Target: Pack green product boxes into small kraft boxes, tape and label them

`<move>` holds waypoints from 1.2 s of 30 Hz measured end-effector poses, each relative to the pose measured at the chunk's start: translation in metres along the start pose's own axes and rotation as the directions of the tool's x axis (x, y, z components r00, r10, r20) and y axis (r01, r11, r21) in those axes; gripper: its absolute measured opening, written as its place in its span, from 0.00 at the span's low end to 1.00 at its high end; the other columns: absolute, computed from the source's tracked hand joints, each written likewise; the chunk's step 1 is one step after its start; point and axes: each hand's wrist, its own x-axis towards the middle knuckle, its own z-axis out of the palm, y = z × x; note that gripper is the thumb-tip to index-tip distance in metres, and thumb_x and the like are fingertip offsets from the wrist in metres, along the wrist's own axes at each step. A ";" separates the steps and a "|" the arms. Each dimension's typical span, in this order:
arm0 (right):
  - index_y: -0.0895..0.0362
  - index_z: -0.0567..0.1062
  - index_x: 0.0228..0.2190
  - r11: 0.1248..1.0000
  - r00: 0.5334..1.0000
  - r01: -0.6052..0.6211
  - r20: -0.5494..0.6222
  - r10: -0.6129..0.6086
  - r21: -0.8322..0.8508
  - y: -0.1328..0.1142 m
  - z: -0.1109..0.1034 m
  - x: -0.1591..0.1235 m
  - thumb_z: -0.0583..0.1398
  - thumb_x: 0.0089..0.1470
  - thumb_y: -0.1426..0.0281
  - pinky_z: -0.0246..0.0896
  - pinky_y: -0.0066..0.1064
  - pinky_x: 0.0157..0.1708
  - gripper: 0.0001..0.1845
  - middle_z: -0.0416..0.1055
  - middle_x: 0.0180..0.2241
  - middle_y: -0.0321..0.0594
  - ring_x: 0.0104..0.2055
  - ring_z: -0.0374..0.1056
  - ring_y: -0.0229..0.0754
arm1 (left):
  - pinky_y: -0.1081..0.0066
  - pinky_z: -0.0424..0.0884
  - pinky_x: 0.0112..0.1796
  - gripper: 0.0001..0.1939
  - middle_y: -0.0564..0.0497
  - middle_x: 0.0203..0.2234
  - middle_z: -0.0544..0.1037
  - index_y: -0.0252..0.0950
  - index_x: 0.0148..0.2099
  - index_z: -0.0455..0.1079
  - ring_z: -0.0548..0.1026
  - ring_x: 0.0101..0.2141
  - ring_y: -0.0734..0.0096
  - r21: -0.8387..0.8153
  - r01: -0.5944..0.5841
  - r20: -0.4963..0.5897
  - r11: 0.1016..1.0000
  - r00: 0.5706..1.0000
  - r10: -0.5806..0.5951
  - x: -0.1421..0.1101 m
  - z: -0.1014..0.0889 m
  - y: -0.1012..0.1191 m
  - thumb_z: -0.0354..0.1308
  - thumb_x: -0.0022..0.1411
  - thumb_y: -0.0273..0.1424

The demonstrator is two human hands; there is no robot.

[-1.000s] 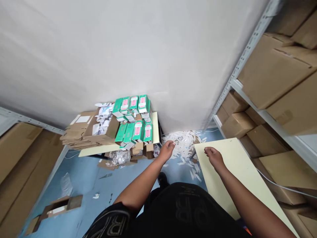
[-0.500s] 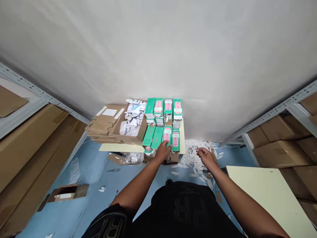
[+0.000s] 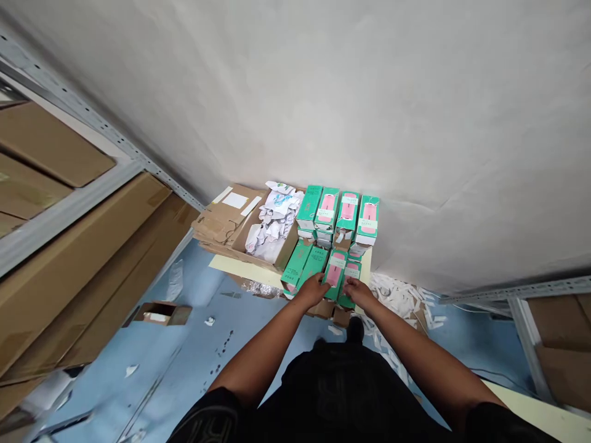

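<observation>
Several green cartons with pink panels stand in two rows on a pale yellow table (image 3: 236, 266). My left hand (image 3: 313, 291) is at the near end of the front row, fingers bent together beside a green carton with a pink panel (image 3: 335, 271). Close to its right, my right hand (image 3: 361, 294) has its fingers curled against the rightmost front carton (image 3: 351, 271). Whether either hand grips a carton or just touches it is hidden by the fingers. Left of the cartons stands an open cardboard box (image 3: 289, 252) filled with crumpled white paper (image 3: 277, 218).
Flattened cardboard (image 3: 226, 215) is stacked at the table's left. White paper strips (image 3: 399, 298) litter the blue floor (image 3: 194, 363), where an open carton (image 3: 178, 315) lies. Shelves with brown boxes (image 3: 92, 271) line both sides. Another pale tabletop (image 3: 535, 409) is at lower right.
My view has turned left, and the cartons now lie in front of me. Both hands have moved from beside the other tabletop to the front carton row, the right one arriving last.
</observation>
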 end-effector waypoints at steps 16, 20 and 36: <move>0.53 0.75 0.39 0.990 0.982 -0.082 0.181 0.061 0.115 -0.009 0.001 0.032 0.61 0.51 0.60 0.70 0.34 0.30 0.14 0.77 0.29 0.38 0.29 0.74 0.44 | 0.60 0.71 0.48 0.17 0.40 0.49 0.83 0.36 0.51 0.78 0.80 0.49 0.47 0.151 0.077 -0.038 0.986 0.997 -0.072 0.025 0.013 0.018 0.60 0.59 0.31; 0.52 0.77 0.38 0.989 0.991 -0.039 0.129 0.021 0.139 -0.014 0.002 0.018 0.61 0.51 0.57 0.69 0.34 0.29 0.16 0.77 0.28 0.37 0.29 0.74 0.45 | 0.63 0.72 0.48 0.18 0.43 0.48 0.83 0.37 0.53 0.77 0.80 0.48 0.53 0.061 0.047 0.012 0.997 0.999 -0.047 0.022 0.008 0.011 0.59 0.60 0.30; 0.52 0.78 0.41 0.900 0.999 0.022 -0.054 0.002 0.435 -0.024 0.037 -0.069 0.65 0.46 0.60 0.70 0.31 0.30 0.19 0.80 0.35 0.39 0.35 0.76 0.45 | 0.69 0.69 0.46 0.21 0.48 0.44 0.77 0.36 0.50 0.72 0.74 0.44 0.65 -0.326 -0.025 0.031 0.945 0.999 0.037 -0.021 0.001 -0.024 0.66 0.52 0.29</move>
